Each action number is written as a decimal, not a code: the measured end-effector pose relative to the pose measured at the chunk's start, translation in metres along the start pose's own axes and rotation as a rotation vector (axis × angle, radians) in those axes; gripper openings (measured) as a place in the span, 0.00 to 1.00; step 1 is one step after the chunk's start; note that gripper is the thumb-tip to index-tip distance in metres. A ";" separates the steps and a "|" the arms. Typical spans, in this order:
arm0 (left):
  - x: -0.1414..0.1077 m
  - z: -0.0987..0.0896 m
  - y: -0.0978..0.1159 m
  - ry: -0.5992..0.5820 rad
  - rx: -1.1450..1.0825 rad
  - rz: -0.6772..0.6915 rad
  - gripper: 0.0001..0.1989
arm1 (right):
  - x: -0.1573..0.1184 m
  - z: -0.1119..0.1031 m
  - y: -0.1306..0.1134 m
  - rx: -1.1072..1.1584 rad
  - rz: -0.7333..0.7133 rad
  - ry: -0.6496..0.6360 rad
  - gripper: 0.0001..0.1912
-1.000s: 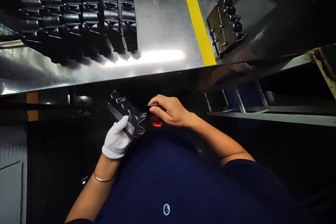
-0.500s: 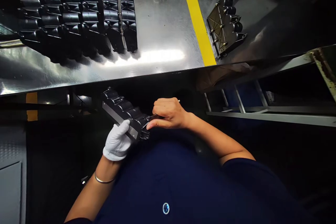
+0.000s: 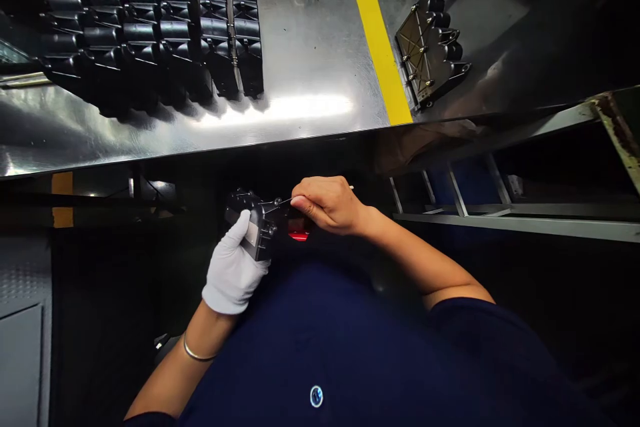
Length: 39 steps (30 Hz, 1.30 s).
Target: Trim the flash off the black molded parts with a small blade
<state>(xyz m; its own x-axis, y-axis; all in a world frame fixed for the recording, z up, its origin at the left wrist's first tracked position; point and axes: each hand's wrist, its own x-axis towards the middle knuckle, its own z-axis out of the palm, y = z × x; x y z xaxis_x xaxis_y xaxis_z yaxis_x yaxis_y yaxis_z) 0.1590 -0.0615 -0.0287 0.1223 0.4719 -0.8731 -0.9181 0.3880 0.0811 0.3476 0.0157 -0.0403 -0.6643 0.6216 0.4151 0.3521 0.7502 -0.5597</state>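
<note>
the person's left hand (image 3: pixel 233 273), in a white cotton glove (image 3: pixel 230 283), is gripping a black plastic housing (image 3: pixel 255 223), closing around it with the thumb (image 3: pixel 243 225) lying up along one face. the housing is being held in front of the person's navy shirt (image 3: pixel 315 347), below the table edge in this view. the bare right hand (image 3: pixel 327 205) is pinching a thin metal pick (image 3: pixel 283 201) between thumb and fingers, its tip reaching to the top of the housing. a red object (image 3: pixel 299 236) is showing just beside the housing, under the right hand, partly hidden. farther off, on a steel table (image 3: pixel 310 33), rows of matching black housings (image 3: pixel 150 27) are standing close together, a yellow stripe (image 3: pixel 375 33) is running across the surface, and one more housing (image 3: pixel 430 47) is lying underside up, showing brass-coloured fittings (image 3: pixel 419 47).
</note>
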 end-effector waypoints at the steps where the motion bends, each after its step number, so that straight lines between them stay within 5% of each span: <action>1: 0.000 -0.001 0.001 0.009 0.010 0.001 0.19 | 0.002 -0.004 0.002 -0.001 -0.014 -0.007 0.22; 10: -0.003 -0.002 0.000 0.054 0.052 -0.031 0.18 | 0.017 -0.019 0.011 -0.078 -0.122 -0.193 0.24; 16: -0.004 -0.008 -0.003 0.078 0.055 -0.028 0.15 | 0.019 -0.032 0.016 0.182 -0.006 -0.502 0.26; 21: -0.003 -0.002 0.003 0.060 0.148 0.032 0.17 | 0.016 -0.041 0.020 0.504 0.128 -0.921 0.26; 23: -0.004 0.000 0.010 0.022 0.051 0.093 0.17 | 0.012 -0.036 0.020 0.584 0.253 -0.816 0.27; 27: -0.004 0.001 0.016 -0.073 -0.114 0.148 0.21 | 0.004 -0.010 0.010 0.672 0.539 -0.189 0.28; 29: -0.004 0.002 0.012 -0.118 -0.123 0.154 0.24 | 0.002 0.006 0.001 0.727 0.603 -0.012 0.25; 33: -0.005 0.006 0.004 -0.174 -0.128 0.146 0.25 | 0.003 0.030 -0.017 0.876 0.713 0.152 0.24; 39: -0.004 0.009 -0.003 -0.086 -0.132 0.112 0.24 | -0.001 0.060 -0.040 0.976 0.843 0.303 0.25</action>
<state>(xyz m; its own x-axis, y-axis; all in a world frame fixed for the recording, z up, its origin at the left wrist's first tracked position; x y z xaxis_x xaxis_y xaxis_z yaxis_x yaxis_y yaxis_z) 0.1647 -0.0575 -0.0206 0.0434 0.5744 -0.8174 -0.9687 0.2245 0.1063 0.2950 -0.0284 -0.0612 -0.2603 0.9352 -0.2402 -0.1185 -0.2779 -0.9533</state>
